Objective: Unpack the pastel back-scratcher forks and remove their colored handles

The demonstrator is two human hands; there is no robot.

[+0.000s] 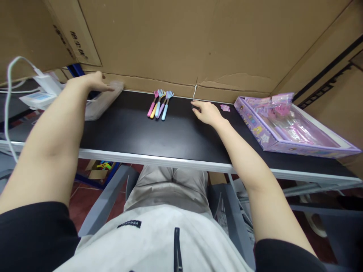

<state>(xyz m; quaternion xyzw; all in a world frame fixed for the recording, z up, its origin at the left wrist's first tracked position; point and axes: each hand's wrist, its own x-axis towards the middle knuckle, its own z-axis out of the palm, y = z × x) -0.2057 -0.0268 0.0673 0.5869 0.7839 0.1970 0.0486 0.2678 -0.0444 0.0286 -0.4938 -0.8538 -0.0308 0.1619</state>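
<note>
While the left hand [93, 81] hangs at a clear plastic container [102, 107], whether pinching it cannot be told, the right hand [209, 113] holds nothing, fingers loosely parted. Claw-ended sticks [157, 109], coloured handles: bunched on black table [127, 132] between both hands; container best steadied by its rim.

Back scratchers [158, 108] left of box [256, 128]
</note>
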